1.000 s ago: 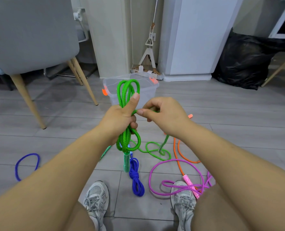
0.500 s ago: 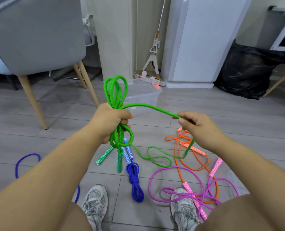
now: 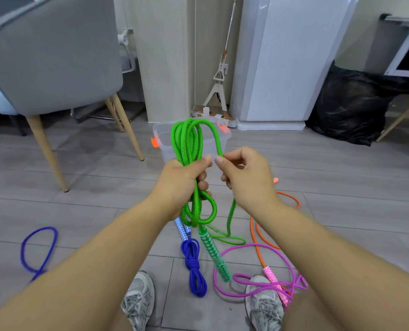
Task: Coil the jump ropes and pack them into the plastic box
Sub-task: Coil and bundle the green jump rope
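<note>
My left hand grips a bundle of loops of the green jump rope, which stick up above the fist and hang below it. Its green patterned handle dangles underneath. My right hand pinches a strand of the same rope right beside my left thumb; the free end trails down to the floor. Behind the loops stands the clear plastic box with orange clips. On the floor lie a coiled blue rope, a loose purple rope and an orange rope.
A grey chair with wooden legs stands at the left. Another blue rope loop lies on the floor at the left. A mop, a white cabinet and a black bag are behind the box. My shoes are at the bottom.
My right hand, which had pulled a green strand out to the right, has come back to my left hand, laying another loop over the bundle. The handle now hangs lower.
</note>
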Demonstrator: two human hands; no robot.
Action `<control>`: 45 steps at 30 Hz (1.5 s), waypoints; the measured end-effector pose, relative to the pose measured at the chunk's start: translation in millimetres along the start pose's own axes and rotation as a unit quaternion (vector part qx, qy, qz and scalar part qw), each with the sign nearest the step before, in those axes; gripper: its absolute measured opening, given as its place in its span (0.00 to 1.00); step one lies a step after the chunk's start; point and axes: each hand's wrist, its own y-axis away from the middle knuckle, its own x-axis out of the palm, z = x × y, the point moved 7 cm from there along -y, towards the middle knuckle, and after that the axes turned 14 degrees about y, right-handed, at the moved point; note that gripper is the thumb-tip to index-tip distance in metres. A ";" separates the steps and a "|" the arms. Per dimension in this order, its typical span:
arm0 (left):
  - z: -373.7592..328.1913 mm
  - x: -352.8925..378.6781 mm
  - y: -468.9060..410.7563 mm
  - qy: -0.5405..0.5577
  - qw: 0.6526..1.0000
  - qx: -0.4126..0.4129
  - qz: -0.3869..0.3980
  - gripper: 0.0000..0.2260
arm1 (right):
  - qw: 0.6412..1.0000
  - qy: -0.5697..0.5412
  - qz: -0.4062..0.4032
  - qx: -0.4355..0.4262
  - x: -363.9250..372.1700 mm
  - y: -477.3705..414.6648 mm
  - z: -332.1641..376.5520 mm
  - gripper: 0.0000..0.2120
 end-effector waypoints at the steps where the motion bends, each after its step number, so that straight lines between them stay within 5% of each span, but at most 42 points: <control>1: -1.1 0.7 0.2 0.001 1.000 0.007 -0.005 0.07 | 1.000 0.007 0.006 -0.011 3.7 -0.2 2.8 0.08; 6: -5.8 -4.3 -2.1 -0.028 0.998 0.036 -0.036 0.09 | 0.996 0.007 0.078 -0.046 17.4 4.6 13.5 0.13; 13: -6.6 -11.4 -4.4 -0.067 0.995 0.057 -0.056 0.10 | 0.997 -0.028 0.074 -0.012 10.8 8.3 8.5 0.14; 26: -41.4 -46.8 -6.1 0.091 0.987 0.081 -0.104 0.12 | 0.957 0.175 0.230 -0.015 -22.8 8.0 -44.7 0.06; 32: -48.3 -56.1 -3.0 0.044 0.985 0.107 -0.130 0.10 | 0.950 0.262 0.166 -0.017 -44.9 4.4 -59.6 0.06; 39: -39.5 -53.8 -7.0 -0.053 0.980 0.126 -0.142 0.05 | 0.858 0.447 0.169 -0.191 -19.5 25.4 -5.6 0.07; 45: -26.2 -36.4 -8.6 -0.099 0.986 0.108 -0.083 0.05 | 0.928 0.276 0.212 -0.133 -3.5 29.5 15.4 0.04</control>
